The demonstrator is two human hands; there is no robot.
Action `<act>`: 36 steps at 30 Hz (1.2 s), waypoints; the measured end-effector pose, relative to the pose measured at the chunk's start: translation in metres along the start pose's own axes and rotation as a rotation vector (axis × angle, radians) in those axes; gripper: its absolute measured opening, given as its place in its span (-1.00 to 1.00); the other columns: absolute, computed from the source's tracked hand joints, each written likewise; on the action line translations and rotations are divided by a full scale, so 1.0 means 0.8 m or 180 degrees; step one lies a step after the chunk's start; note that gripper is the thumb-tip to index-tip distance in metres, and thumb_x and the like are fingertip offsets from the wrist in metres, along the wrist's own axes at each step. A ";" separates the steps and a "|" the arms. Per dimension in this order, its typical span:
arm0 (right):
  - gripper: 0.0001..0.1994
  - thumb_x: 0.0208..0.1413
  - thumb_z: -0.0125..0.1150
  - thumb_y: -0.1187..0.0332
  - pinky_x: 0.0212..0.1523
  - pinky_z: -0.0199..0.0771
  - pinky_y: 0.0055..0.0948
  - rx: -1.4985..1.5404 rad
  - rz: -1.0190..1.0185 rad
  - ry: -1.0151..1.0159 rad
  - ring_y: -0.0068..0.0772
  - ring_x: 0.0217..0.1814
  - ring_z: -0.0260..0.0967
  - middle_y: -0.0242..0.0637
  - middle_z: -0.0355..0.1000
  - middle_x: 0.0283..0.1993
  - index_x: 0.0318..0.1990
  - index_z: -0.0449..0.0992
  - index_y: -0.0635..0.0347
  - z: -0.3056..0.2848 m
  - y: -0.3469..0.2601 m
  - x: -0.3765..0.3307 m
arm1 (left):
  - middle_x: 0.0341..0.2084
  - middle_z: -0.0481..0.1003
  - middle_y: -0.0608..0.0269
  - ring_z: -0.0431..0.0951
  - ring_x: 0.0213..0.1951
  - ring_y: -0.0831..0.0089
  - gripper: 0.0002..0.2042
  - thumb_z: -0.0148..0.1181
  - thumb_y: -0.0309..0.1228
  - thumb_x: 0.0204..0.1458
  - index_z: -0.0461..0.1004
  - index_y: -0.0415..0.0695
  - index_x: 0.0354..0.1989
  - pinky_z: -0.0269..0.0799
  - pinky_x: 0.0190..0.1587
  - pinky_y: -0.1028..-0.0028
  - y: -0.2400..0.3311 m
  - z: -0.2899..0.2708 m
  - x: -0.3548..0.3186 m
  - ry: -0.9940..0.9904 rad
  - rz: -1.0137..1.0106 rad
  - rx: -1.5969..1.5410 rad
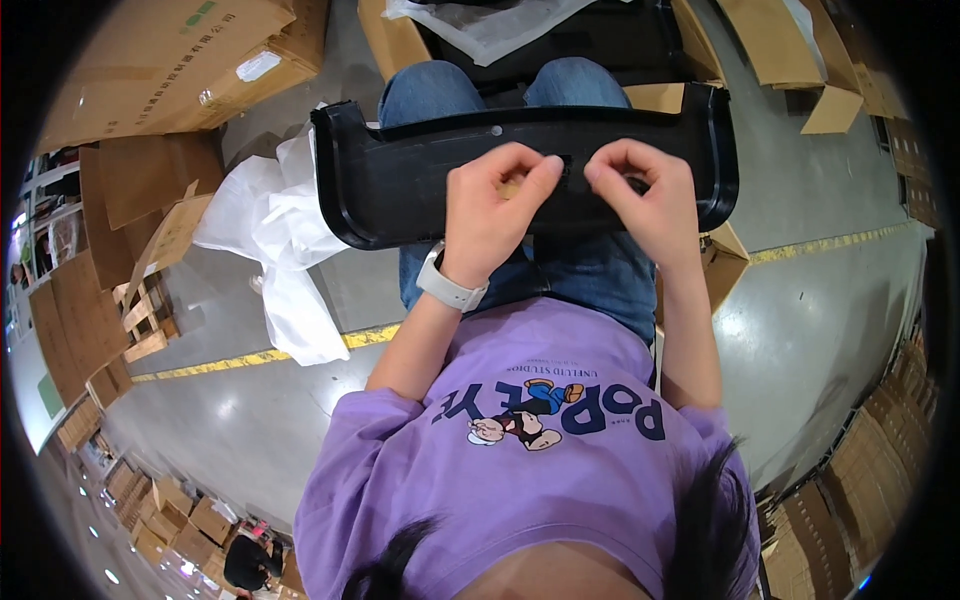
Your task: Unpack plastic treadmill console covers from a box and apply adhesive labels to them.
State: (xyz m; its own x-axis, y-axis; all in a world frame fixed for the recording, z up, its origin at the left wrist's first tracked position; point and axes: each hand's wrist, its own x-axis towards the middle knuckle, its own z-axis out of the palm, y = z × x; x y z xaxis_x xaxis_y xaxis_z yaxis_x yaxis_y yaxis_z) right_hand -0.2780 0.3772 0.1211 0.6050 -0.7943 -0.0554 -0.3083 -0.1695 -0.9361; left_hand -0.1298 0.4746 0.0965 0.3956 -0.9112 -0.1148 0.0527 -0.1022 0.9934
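Across my lap lies a long black plastic panel with raised edges and rounded corners, its hollow side up. Over its middle, my left hand has thumb and forefinger pinched together. My right hand, a short way to the right above the same panel, is curled in a similar pinch. Whatever the fingertips hold, if anything, is too small or hidden to make out. A pale watch strap circles my left wrist.
Ahead of my knees stands an open carton with black parts and clear plastic film. White wrapping lies on the floor to the left. Large cardboard boxes stand at the far left, with another open box far right.
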 end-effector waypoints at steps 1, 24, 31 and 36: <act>-0.86 -0.07 0.22 0.40 -0.44 0.34 -0.65 -0.0305 0.0010 0.0064 -0.65 -0.50 0.37 -0.36 0.46 -0.54 -0.44 0.53 0.32 -0.005 0.007 0.006 | -0.67 0.31 0.50 0.19 -0.58 0.82 -0.85 0.13 -0.46 0.06 0.44 -0.23 -0.52 0.04 -0.53 0.74 -0.003 -0.001 -0.001 0.0301 0.0214 0.0572; -0.88 -0.07 0.17 0.41 -0.37 0.36 -0.57 -0.1049 0.0661 -0.0899 -0.58 -0.49 0.36 -0.34 0.43 -0.55 -0.45 0.52 0.31 -0.006 0.075 0.038 | -0.80 0.20 0.37 0.08 -0.68 0.69 -0.74 0.06 -0.30 0.12 0.48 -0.24 -0.49 -0.04 -0.61 0.57 -0.027 -0.037 -0.001 0.0008 0.0136 0.1520; -0.87 -0.05 0.17 0.40 -0.38 0.35 -0.57 -0.0894 0.0691 -0.0902 -0.59 -0.48 0.35 -0.35 0.42 -0.54 -0.43 0.51 0.31 -0.009 0.084 0.036 | -0.79 0.24 0.33 0.12 -0.67 0.66 -0.74 0.06 -0.30 0.11 0.48 -0.24 -0.49 0.01 -0.60 0.57 -0.032 -0.034 0.000 0.0025 0.0110 0.1509; -0.86 -0.04 0.16 0.40 -0.37 0.36 -0.57 -0.0945 0.0577 -0.0893 -0.58 -0.48 0.35 -0.35 0.42 -0.54 -0.43 0.51 0.31 -0.008 0.078 0.039 | -0.79 0.24 0.31 0.14 -0.67 0.65 -0.73 0.06 -0.29 0.11 0.47 -0.25 -0.50 0.03 -0.60 0.56 -0.028 -0.036 0.001 0.0045 0.0205 0.1540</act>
State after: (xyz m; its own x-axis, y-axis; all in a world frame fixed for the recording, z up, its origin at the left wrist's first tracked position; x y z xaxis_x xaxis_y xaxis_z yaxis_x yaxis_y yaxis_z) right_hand -0.2832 0.3385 0.0629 0.6849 -0.6445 -0.3399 -0.6003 -0.2348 -0.7645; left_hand -0.1043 0.4873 0.0735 0.3968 -0.9166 -0.0497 -0.4031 -0.2226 0.8876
